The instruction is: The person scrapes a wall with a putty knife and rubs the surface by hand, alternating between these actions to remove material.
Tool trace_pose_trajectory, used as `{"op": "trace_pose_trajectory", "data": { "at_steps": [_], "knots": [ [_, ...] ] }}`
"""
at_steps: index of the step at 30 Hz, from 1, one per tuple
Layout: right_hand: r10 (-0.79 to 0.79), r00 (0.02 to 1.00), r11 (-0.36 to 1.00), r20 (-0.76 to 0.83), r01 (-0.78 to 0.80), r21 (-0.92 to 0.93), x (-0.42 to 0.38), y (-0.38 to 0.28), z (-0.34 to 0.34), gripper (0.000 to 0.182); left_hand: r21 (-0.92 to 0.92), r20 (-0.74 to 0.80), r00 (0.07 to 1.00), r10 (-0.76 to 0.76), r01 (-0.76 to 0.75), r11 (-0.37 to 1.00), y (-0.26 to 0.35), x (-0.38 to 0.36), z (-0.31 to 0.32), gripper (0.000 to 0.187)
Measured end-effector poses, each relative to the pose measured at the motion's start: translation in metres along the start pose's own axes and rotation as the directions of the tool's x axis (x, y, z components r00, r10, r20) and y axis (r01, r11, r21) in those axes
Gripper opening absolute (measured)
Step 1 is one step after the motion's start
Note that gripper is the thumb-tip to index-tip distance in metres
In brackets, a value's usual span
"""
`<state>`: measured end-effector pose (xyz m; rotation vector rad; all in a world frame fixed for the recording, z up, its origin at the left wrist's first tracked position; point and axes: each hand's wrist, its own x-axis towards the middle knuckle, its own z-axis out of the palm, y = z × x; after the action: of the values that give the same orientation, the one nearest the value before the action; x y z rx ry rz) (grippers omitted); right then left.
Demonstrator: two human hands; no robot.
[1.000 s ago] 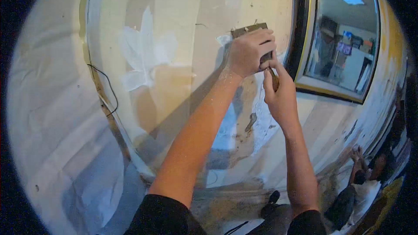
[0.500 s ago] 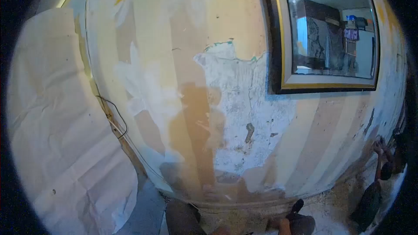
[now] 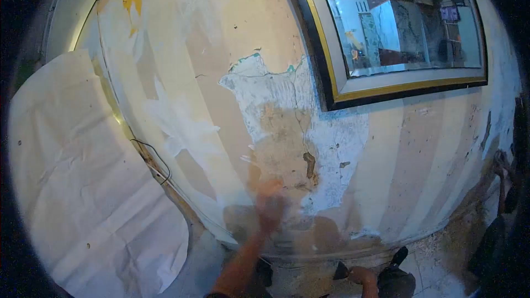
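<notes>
My left hand [image 3: 270,203] is raised in front of the wall, blurred by motion, low on the scraped patch [image 3: 287,116] where paint is peeled to grey-white plaster. Whether its fingers hold anything cannot be made out. Its forearm [image 3: 238,267] comes up from the bottom edge. A skin-coloured shape that seems to be my right hand [image 3: 360,274] sits low at the bottom edge beside a dark shoe [image 3: 398,281]; its grip is not visible. No scraper shows in either hand.
The wall has cream and tan stripes with white filler patches [image 3: 176,121]. A gold-and-black framed window [image 3: 337,91] is at the upper right. White paper sheeting [image 3: 83,187] covers the left, and a thin black wire [image 3: 157,160] runs along its edge. Another person's hand [image 3: 502,163] touches the wall at the far right.
Both hands left the top of the patch, where they pressed a scraper, and dropped out of view. My left hand now rises again low on the wall. The view tilted upward.
</notes>
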<state>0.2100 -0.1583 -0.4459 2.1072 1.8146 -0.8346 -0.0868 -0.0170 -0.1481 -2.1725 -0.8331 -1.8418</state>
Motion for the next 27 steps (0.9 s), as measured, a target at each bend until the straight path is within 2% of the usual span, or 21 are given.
{"op": "trace_pose_trajectory", "data": {
  "at_steps": [1, 2, 3, 4, 6, 7, 8, 10, 12, 13, 15, 17, 19, 21, 24, 25, 27],
  "knots": [
    [-0.085, 0.988, 0.995, 0.129, 0.077, 0.07, 0.005, 0.002, -0.004, 0.044, 0.054, -0.099, 0.995, 0.026, -0.021, 0.998, -0.011, 0.042, -0.018, 0.036],
    [-0.135, 0.973, 0.987, 0.189, 0.116, 0.108, 0.007, 0.0, -0.007, 0.043, 0.108, -0.196, 0.979, 0.06, -0.039, 0.993, -0.019, 0.087, -0.032, 0.043],
    [-0.184, 0.951, 0.977, 0.248, 0.15, 0.151, 0.008, -0.004, -0.011, 0.042, -0.052, -0.366, 0.928, -0.067, 0.052, 0.997, -0.017, 0.128, -0.034, 0.048],
    [-0.138, 0.96, 0.98, 0.243, 0.097, 0.174, 0.001, -0.017, -0.017, 0.04, 0.06, -0.402, 0.915, 0.042, -0.02, 0.998, -0.011, 0.167, -0.045, 0.052],
    [-0.04, 0.971, 0.977, 0.235, -0.012, 0.214, -0.02, -0.045, -0.031, 0.037, -0.129, -0.486, 0.872, 0.061, -0.141, 0.982, -0.013, 0.221, -0.035, 0.055],
    [-0.052, 0.971, 0.977, 0.233, 0.001, 0.213, -0.019, -0.047, -0.031, 0.037, 0.176, -0.422, 0.892, 0.159, -0.091, 0.98, -0.032, 0.238, -0.027, 0.059],
    [-0.073, 0.971, 0.976, 0.228, 0.023, 0.218, -0.017, -0.047, -0.028, 0.037, 0.466, -0.333, 0.915, 0.228, -0.051, 0.883, -0.05, 0.245, -0.021, 0.064],
    [-0.1, 0.971, 0.974, 0.218, 0.051, 0.222, -0.012, -0.044, -0.023, 0.036, 0.453, -0.05, 0.928, 0.369, -0.308, 0.836, -0.012, 0.238, 0.01, 0.063],
    [-0.104, 0.97, 0.974, 0.219, 0.055, 0.221, -0.011, -0.038, -0.019, 0.036, 0.372, 0.312, 0.815, 0.489, -0.578, 0.726, 0.014, 0.226, 0.03, 0.068],
    [-0.107, 0.97, 0.973, 0.22, 0.057, 0.222, -0.011, -0.037, -0.017, 0.036, 0.377, 0.306, 0.818, 0.487, -0.574, 0.727, 0.017, 0.223, 0.026, 0.068],
    [-0.106, 0.97, 0.973, 0.22, 0.056, 0.226, -0.011, -0.031, -0.015, 0.036, 0.328, 0.53, 0.719, 0.449, -0.662, 0.674, 0.021, 0.222, 0.021, 0.072],
    [-0.099, 0.971, 0.972, 0.217, 0.048, 0.23, -0.01, -0.029, -0.016, 0.036, 0.449, 0.387, 0.759, 0.524, -0.651, 0.611, -0.009, 0.243, -0.001, 0.072],
    [-0.098, 0.972, 0.97, 0.216, 0.045, 0.238, -0.011, -0.025, -0.014, 0.036, 0.586, 0.126, 0.907, 0.402, -0.395, 0.708, -0.023, 0.261, -0.036, 0.072],
    [-0.093, 0.973, 0.968, 0.212, 0.039, 0.249, -0.013, -0.026, -0.013, 0.036, 0.624, -0.053, 0.961, 0.273, -0.182, 0.76, -0.028, 0.267, -0.064, 0.07],
    [-0.089, 0.974, 0.967, 0.207, 0.034, 0.253, -0.011, -0.03, -0.014, 0.035, 0.588, -0.058, 0.959, 0.278, -0.192, 0.786, -0.028, 0.251, -0.064, 0.065],
    [-0.092, 0.974, 0.965, 0.208, 0.036, 0.258, -0.01, -0.032, -0.014, 0.035, 0.573, -0.005, 0.95, 0.313, -0.254, 0.779, -0.03, 0.247, -0.054, 0.064],
    [-0.092, 0.973, 0.964, 0.209, 0.035, 0.262, -0.01, -0.034, -0.013, 0.035, 0.461, 0.242, 0.898, 0.367, -0.439, 0.771, -0.008, 0.233, -0.037, 0.066]
  ]
}}
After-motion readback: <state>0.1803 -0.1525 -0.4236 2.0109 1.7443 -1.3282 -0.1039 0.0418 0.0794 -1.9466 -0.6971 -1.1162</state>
